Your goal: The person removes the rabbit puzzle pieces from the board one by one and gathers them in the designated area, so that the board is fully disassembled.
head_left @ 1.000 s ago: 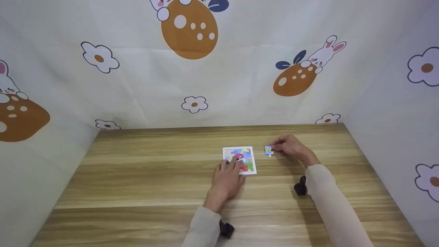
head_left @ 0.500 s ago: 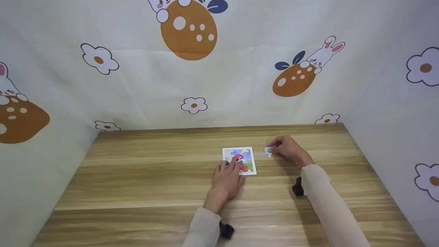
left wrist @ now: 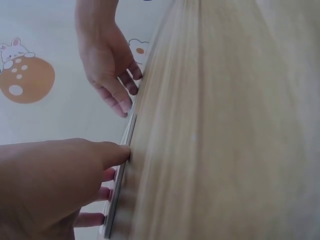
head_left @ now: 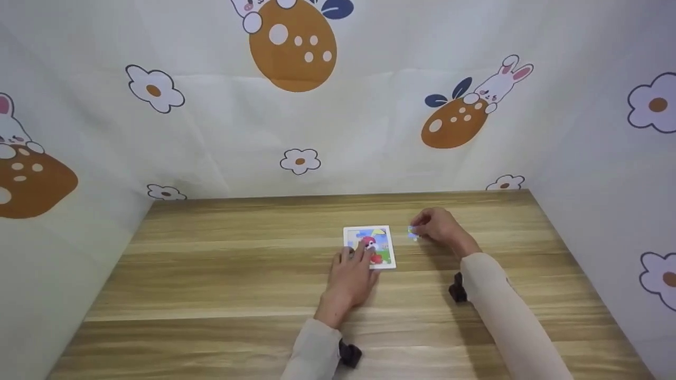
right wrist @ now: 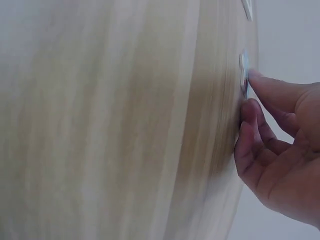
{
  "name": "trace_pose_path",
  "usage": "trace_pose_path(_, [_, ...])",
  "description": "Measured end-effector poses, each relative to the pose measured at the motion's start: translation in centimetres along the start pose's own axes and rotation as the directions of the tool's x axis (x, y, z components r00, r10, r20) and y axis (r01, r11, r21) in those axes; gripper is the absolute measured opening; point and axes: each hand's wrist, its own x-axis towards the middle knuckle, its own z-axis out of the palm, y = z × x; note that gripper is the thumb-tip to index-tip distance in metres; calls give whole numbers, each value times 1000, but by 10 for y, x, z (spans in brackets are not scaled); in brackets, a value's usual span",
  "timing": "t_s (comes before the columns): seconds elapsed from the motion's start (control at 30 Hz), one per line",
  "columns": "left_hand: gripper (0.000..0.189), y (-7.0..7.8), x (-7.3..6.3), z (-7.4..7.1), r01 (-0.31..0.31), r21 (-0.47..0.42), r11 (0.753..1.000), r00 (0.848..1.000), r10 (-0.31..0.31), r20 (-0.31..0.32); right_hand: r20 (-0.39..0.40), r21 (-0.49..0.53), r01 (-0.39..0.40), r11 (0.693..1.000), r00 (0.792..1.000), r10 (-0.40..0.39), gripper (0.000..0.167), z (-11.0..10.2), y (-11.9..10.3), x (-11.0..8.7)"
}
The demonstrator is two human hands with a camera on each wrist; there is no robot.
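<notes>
— Where can I find the jigsaw piece (head_left: pixel 412 236)?

— It is just right of the framed jigsaw puzzle (head_left: pixel 380 244), apart from it. The right hand (head_left: pixel 439 227) pinches it with thumb and fingertips, and these cover a part of it. Whether it is lifted from the wooden table (head_left: pixel 211 264), I cannot tell.

— And the left hand (head_left: pixel 351 274)?

— It rests on the lower left of the puzzle, with fingers relaxed and slightly spread, and the thumb is at the near edge. This hand stands in the way, so that corner of the picture is hidden.

— What else is around the puzzle?

— Behind it hangs a cloth (head_left: pixel 369 116) printed with rabbits, brown fruits and flowers. On the near side of it is a black wrist device (head_left: pixel 349 353) at the left sleeve (head_left: pixel 311 343), and to its lower right, a second device (head_left: pixel 458 288) at the right sleeve (head_left: pixel 507 316)
</notes>
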Motion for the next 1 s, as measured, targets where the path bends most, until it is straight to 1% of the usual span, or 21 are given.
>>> trace_pose_path(0.2, [57, 1, -1, -1, -7, -17, 1000, 1000, 7, 18, 4, -1, 57, 998, 998, -57, 17, 14, -20, 1])
trace_pose_path(0.27, [57, 1, -1, -1, -10, -16, 1000, 1000, 11, 22, 1, -6, 95, 995, 995, -95, 14, 21, -26, 2])
trace_pose_path(0.43, [58, 2, -2, -3, -23, -16, 1000, 999, 23, 23, -15, -47, 215, 975, 976, -216, 12, 40, -38, 7])
trace_pose_path(0.47, [58, 3, -2, -4, -26, -17, 1000, 999, 27, 23, -16, -47, 224, 973, 974, -225, 12, 43, -40, 8])
trace_pose_path(0.6, [59, 3, -1, -6, -34, -41, 999, 999, 36, 35, 2, -48, 233, 971, 972, -233, 12, 53, -47, 10])
trace_pose_path(0.73, [59, 3, -2, -6, -46, -67, 997, 998, 50, 49, 26, -49, 220, 974, 975, -219, 13, 59, -50, 12])
trace_pose_path(1.0, [56, -1, -1, -5, -56, -39, 998, 997, 58, 55, 38, -57, 228, 972, 973, -226, 13, 63, -52, 15])
